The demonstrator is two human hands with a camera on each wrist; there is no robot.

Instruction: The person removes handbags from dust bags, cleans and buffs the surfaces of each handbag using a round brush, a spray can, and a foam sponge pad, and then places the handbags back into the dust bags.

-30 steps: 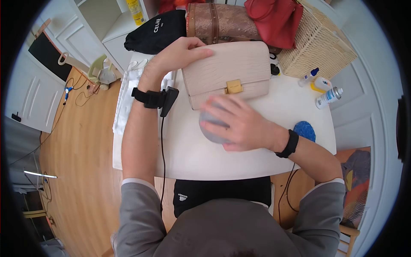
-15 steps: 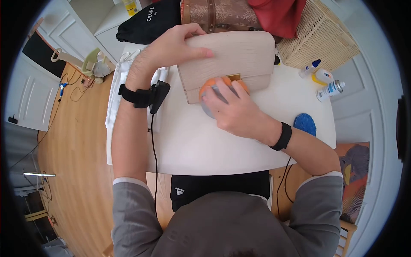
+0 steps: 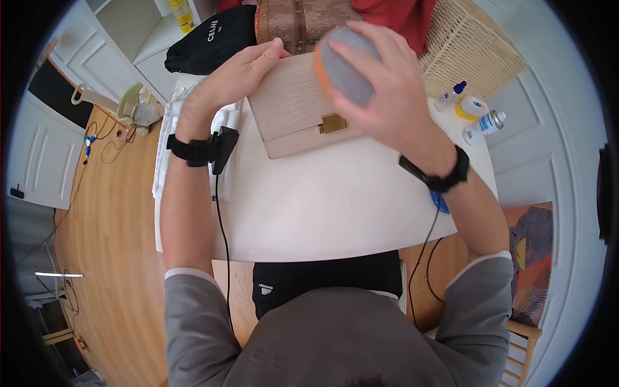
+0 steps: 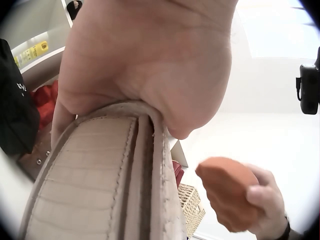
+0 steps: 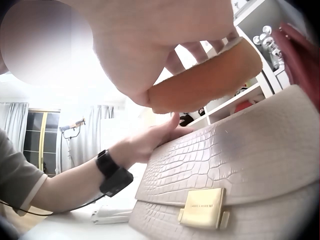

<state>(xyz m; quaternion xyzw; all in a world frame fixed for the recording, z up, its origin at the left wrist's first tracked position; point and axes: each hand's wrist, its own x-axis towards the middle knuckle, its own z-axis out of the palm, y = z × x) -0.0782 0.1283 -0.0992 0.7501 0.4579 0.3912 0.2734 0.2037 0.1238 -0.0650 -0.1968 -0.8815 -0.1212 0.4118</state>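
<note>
A beige crocodile-textured handbag (image 3: 287,100) with a gold clasp (image 3: 333,123) leans back on the white table. My left hand (image 3: 238,76) grips its upper left corner; the left wrist view shows thumb and fingers on either side of the bag's edge (image 4: 145,112). In my right hand (image 3: 403,97) is a sponge, grey on the back (image 3: 351,68) and orange on the working side. Its wavy orange face (image 4: 227,192) shows in the left wrist view. The right wrist view has the sponge (image 5: 210,82) raised above the bag's flap, apart from it.
Behind the bag are a black dust bag (image 3: 209,40), a brown patterned case (image 3: 309,22), a red bag (image 3: 403,16) and a wicker basket (image 3: 474,48). Several bottles, including a spray can (image 3: 482,127), stand at right. A blue round pad (image 3: 440,201) lies partly behind my right wrist.
My right hand has lifted the sponge off the bag's lower front near the clasp, up and to the right. The left hand keeps its corner grip, its thumb now higher at the edge.
</note>
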